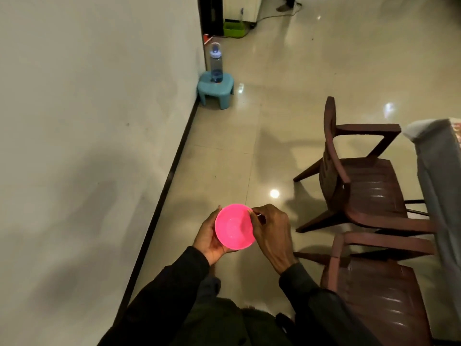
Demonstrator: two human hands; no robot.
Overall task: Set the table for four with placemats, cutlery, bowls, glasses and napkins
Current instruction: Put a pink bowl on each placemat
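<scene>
A bright pink plastic bowl [234, 226] is held upright in front of me, low in the head view, above the tiled floor. My left hand [209, 238] cups it from the left and underneath. My right hand [270, 233] pinches its right rim with thumb and fingertips. The table's corner [424, 132], under a grey-white cloth, shows at the right edge; its top is out of view.
Two brown plastic armchairs [366, 186] [374, 283] stand at the right against the table. A white wall [87, 121] runs along the left. Farther back a blue stool [216, 89] carries a water bottle [216, 63]. A green box [234, 28] sits beyond.
</scene>
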